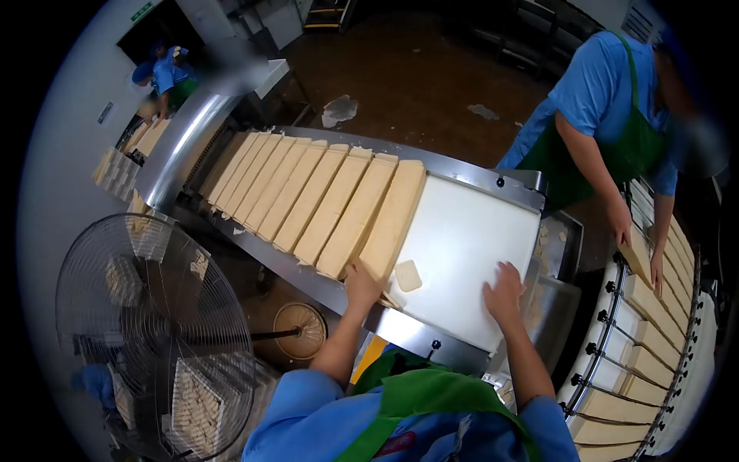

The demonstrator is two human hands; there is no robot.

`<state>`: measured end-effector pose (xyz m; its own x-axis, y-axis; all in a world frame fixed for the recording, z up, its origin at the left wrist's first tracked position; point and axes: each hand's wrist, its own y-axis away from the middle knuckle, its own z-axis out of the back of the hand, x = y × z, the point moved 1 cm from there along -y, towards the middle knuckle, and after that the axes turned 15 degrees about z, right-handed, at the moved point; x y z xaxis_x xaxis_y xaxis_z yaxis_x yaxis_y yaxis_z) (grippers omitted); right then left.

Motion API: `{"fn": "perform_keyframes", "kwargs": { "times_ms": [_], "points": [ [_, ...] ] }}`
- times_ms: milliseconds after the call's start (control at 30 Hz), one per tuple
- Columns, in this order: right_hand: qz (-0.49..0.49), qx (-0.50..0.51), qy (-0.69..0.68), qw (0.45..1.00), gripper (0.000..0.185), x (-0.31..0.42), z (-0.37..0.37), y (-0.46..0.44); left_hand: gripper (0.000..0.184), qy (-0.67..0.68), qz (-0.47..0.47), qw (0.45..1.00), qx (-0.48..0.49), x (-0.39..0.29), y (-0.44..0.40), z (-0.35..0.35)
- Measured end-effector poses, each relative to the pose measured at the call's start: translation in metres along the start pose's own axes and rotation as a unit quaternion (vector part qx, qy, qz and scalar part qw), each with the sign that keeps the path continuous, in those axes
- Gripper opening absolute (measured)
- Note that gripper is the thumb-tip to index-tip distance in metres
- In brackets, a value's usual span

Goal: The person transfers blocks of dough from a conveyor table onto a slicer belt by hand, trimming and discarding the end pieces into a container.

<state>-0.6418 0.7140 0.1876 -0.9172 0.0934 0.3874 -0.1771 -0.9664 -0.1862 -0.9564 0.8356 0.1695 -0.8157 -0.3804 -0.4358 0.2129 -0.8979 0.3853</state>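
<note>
Long rows of stacked, pale dough wrappers point(312, 196) lie side by side across the metal conveyor table. My left hand point(362, 288) is at the near end of the rightmost row point(394, 219), its fingers curled against that end; the fingertips are partly hidden. One loose square wrapper point(408, 275) lies flat on the white board point(466, 231), a little right of my left hand. My right hand point(504, 292) is open, fingers spread, over the board's right side, holding nothing. A thin dough scrap point(391, 300) sits at the near metal edge.
A co-worker point(608, 115) at the right has both hands on a dough row at a second conveyor point(647, 331) with several rows. Trays with scraps point(558, 239) stand between the conveyors. A large caged fan point(154, 331) is at left. Another person point(165, 77) works farther back.
</note>
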Motion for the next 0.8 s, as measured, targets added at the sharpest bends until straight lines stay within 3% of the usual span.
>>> {"fn": "perform_keyframes", "kwargs": {
  "times_ms": [133, 333, 433, 633, 700, 800],
  "points": [
    [-0.021, 0.084, 0.002, 0.996, 0.071, 0.039, -0.064, -0.093, 0.097, -0.081, 0.015, 0.996, 0.026, 0.001, -0.006, -0.008],
    [0.009, 0.093, 0.041, 0.995, 0.071, 0.098, -0.109, -0.220, 0.100, -0.103, -0.037, 0.993, 0.052, 0.009, -0.012, -0.009],
    [0.023, 0.108, 0.050, 0.993, 0.070, 0.129, -0.108, -0.267, 0.099, -0.121, -0.015, 0.989, 0.087, 0.000, -0.009, 0.001],
    [-0.056, 0.209, 0.035, 0.976, 0.069, 0.148, -0.106, -0.294, 0.101, -0.132, -0.040, 0.985, 0.106, 0.004, -0.012, -0.003],
    [-0.071, 0.174, 0.053, 0.981, 0.068, 0.144, -0.102, -0.287, 0.100, -0.135, -0.034, 0.983, 0.116, 0.003, -0.010, -0.002],
    [-0.165, 0.148, 0.032, 0.974, 0.072, 0.122, -0.080, -0.270, 0.096, -0.094, -0.043, 0.984, 0.143, -0.003, -0.006, 0.003]
  ]
}}
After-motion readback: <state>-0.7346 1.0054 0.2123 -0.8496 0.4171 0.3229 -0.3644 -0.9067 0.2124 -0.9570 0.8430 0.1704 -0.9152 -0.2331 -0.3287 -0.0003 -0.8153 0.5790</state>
